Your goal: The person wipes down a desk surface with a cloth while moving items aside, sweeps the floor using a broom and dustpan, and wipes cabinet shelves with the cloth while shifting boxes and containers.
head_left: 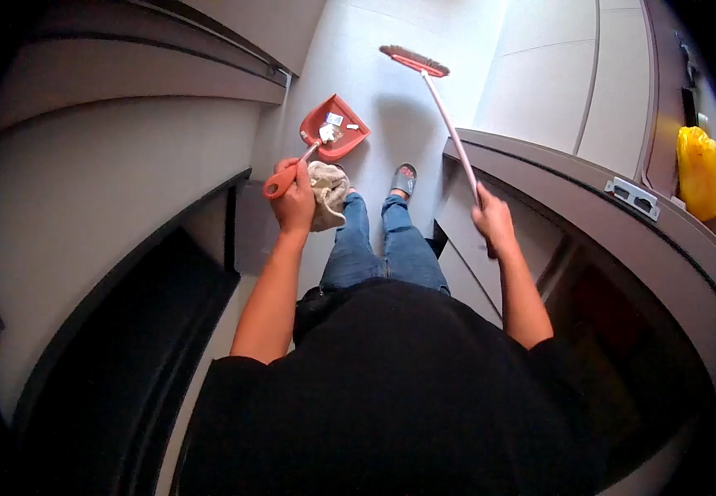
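My left hand (296, 205) is closed around the handle of a red dustpan (347, 147), together with a beige cloth (328, 192) that hangs beside the fingers. Small bits of white litter (330, 131) lie in the dustpan's tray, which points away from me over the floor. On the other side, my right hand (494, 219) grips the pale pink stick of a broom (455, 136). The broom's red head with brown bristles is farther out, ahead and right of the dustpan.
Light floor (374, 37) runs between a cabinet (151, 157) on the left and a counter (573, 178) on the right. My sandalled foot (404, 179) stands between them. A yellow plastic bag (699, 174) and a white power strip (632, 199) are at the right.
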The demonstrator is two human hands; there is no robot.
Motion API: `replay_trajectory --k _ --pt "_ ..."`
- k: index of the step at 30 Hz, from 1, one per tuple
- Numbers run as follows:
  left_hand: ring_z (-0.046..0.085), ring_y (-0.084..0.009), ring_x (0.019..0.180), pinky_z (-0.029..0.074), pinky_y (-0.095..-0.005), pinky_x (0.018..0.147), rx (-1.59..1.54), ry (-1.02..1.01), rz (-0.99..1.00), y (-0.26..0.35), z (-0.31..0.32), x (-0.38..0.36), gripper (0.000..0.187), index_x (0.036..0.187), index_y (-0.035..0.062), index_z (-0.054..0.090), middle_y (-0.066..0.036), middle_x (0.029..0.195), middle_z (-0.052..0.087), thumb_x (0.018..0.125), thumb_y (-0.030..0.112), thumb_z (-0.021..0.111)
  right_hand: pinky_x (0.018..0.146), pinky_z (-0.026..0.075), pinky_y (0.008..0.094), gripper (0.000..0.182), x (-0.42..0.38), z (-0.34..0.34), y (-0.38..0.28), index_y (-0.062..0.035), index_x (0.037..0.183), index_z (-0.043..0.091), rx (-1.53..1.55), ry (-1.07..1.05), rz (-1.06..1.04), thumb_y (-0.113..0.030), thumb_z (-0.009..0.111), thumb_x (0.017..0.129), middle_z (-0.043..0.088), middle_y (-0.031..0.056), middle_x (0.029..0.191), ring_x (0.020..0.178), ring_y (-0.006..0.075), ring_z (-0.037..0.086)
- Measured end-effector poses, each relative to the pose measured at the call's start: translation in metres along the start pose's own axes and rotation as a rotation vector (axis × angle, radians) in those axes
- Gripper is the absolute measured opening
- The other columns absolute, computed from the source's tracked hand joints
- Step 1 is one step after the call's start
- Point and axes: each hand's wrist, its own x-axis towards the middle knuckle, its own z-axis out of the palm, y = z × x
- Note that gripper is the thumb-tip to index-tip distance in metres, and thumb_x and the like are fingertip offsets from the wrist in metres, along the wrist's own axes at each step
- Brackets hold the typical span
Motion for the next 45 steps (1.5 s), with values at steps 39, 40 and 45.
replay_trajectory --k 39,40,45 --pt "0.065 -0.0203 0.095 0.051 -0.033 0.089 -0.156 -0.266 -0.092 -0.007 -0.024 0.02 0.019 0.108 0.0024 0.062 -0.01 0.105 0.068 0.101 0.02 0.06 0.046 0.053 0.0498 0.035 -0.046 0.087 0.053 -0.0015 0.117 0.058 0.518 -0.397 0.49 -0.002 0.05 0.083 0.065 0.0215 0.07 0.053 0.0378 0.066" --pt "0.065 -0.0209 0.099 0.05 -0.0332 0.091 -0.2 -0.253 -0.144 -0.005 -0.024 0.019 0.019 0.109 0.0003 0.061 -0.011 0.107 0.067 0.103 0.018 0.058 0.058 0.055 0.0509 0.037 -0.061 0.106 0.07 -0.0018 0.119 0.059 0.418 -0.328 0.327 -0.004 0.053 0.082 0.067 0.0227 0.077 0.065 0.04 0.068" --pt "0.061 -0.0202 0.1 0.047 -0.0327 0.093 -0.202 -0.162 -0.174 -0.008 -0.024 0.011 0.02 0.111 -0.0005 0.059 -0.011 0.107 0.063 0.104 0.018 0.055 0.084 0.053 0.0522 0.052 -0.07 0.053 0.085 -0.0081 0.132 0.059 0.335 -0.399 0.311 -0.01 0.061 0.08 0.069 0.0255 0.1 0.094 0.045 0.066"
